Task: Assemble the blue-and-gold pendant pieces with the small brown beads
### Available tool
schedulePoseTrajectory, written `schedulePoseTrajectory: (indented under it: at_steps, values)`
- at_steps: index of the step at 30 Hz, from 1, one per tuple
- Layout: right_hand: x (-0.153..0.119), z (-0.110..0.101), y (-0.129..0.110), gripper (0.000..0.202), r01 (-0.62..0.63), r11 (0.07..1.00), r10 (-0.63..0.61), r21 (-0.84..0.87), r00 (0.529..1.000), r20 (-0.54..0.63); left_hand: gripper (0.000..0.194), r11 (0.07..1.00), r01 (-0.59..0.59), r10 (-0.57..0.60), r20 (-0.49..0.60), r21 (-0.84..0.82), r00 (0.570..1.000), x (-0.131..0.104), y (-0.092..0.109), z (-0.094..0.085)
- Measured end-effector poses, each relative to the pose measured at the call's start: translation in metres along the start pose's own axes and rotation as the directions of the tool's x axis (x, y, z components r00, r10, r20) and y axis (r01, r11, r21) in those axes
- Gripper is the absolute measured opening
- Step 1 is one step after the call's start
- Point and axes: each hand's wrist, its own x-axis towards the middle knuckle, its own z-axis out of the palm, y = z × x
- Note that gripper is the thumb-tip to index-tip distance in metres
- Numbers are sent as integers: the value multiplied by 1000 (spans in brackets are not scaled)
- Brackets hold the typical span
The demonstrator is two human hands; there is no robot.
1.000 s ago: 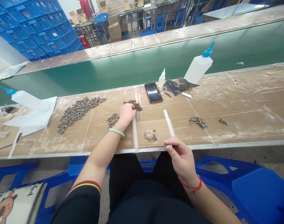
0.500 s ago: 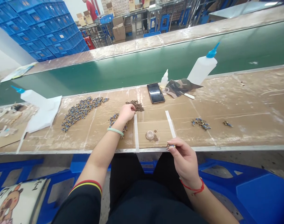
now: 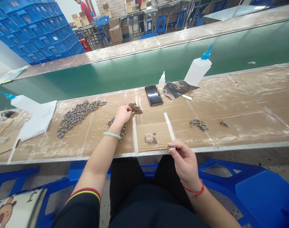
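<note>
My left hand reaches forward to the near-left edge of a pile of small brown pieces. Its thumb and fingers are pinched together, and anything between them is too small or hidden to make out. Near the table's front edge, my right hand pinches a small blue-and-gold figurine between thumb and fingertips. A small round clear dish sits between two white tape strips, with brown spots beside it. Partly behind my left wrist lies a small heap of similar blue-and-gold figurines.
A larger figurine pile spreads at left; a few figurines lie at right. Behind are a phone, a small dropper bottle, a white-handled tool and a large blue-tipped bottle. Another such bottle lies at far left.
The view has shifted a little, so the table's things appear farther left. My left hand stays by the brown pile, and my right hand keeps its pinch on the figurine.
</note>
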Motion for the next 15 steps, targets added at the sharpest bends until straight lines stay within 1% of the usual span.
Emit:
schedulePoseTrajectory:
  at_steps: [4, 9, 12, 15]
  values:
    - [-2, 1, 4, 7, -31, 1000, 31, 0, 999, -19, 16, 999, 18, -18, -17, 50, 1000, 1, -5, 5]
    - [-2, 1, 7, 7, -59, 998, 59, -2, 998, -28, 13, 995, 10, -7, -31, 101, 999, -1, 2, 16]
    - [-3, -2, 7, 8, -75, 997, 75, -9, 996, -41, 14, 995, -12, 16, -37, 96, 999, -1, 6, 20]
    - [-5, -7, 9, 10, -96, 995, 94, -31, 994, -53, 13, 998, -46, 48, -48, 43, 998, -3, 8, 18]
